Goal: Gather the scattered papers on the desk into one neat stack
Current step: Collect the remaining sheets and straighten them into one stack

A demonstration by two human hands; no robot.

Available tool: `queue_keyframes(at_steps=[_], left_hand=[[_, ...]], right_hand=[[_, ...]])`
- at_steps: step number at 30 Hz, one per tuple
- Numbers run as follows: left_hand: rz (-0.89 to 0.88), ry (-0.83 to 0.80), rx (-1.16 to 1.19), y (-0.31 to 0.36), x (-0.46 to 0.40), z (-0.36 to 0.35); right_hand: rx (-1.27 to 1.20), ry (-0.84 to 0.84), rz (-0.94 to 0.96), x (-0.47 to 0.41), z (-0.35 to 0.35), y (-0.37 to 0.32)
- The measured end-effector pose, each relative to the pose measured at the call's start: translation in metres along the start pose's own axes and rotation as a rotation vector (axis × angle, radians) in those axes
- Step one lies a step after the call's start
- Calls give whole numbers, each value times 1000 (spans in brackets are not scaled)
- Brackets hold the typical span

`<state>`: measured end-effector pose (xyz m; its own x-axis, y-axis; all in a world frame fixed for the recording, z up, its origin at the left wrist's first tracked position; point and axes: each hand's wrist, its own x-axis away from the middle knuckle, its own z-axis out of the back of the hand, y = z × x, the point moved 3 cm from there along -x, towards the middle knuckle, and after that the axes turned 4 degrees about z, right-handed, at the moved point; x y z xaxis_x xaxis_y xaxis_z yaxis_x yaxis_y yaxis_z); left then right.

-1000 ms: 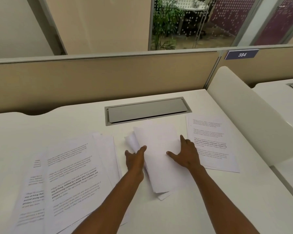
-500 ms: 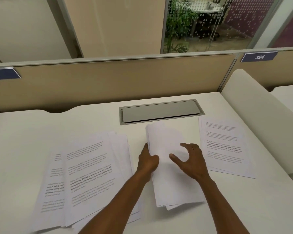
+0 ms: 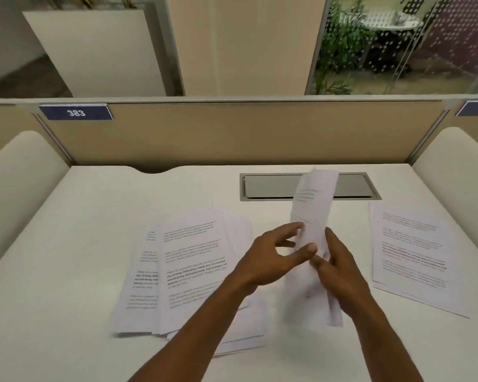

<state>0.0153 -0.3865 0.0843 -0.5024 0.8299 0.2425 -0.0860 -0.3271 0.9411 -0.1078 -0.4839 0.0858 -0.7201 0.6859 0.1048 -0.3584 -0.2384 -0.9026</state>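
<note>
A small bundle of white papers (image 3: pixel 312 205) stands nearly upright on edge above the desk, blurred by motion. My right hand (image 3: pixel 338 274) grips it from the right side. My left hand (image 3: pixel 273 257) pinches its left side with thumb and fingers. To the left lies a fanned, untidy pile of printed sheets (image 3: pixel 188 268), flat on the white desk (image 3: pixel 80 244); my left forearm crosses its lower right corner. Another few printed sheets (image 3: pixel 411 255) lie flat to the right, apart from both hands.
A grey cable hatch (image 3: pixel 271 186) is set into the desk behind the raised papers. A beige partition (image 3: pixel 246 133) with a "383" label closes the back. Rounded white side dividers (image 3: pixel 14 172) flank the desk on both sides.
The middle bundle went from lying flat under both hands to being lifted and turned on edge between them. The view has swung left.
</note>
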Motion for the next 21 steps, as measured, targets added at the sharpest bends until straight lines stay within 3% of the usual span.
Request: queue_keyframes(at_steps=[4, 6, 8, 12, 17, 21], left_hand=[[10, 415, 109, -14, 31, 63], [110, 635, 167, -38, 47, 104], [267, 736, 193, -64, 60, 138], [491, 709, 336, -123, 59, 174], [741, 559, -393, -173, 48, 170], [689, 624, -454, -178, 46, 166]], right_hand=[[-480, -207, -13, -1, -8, -27], [-637, -289, -4, -6, -20, -37], [-700, -337, -41, -18, -42, -35], [-422, -339, -170, -49, -101, -1], [16, -347, -130, -59, -157, 39], [267, -123, -18, -62, -170, 53]])
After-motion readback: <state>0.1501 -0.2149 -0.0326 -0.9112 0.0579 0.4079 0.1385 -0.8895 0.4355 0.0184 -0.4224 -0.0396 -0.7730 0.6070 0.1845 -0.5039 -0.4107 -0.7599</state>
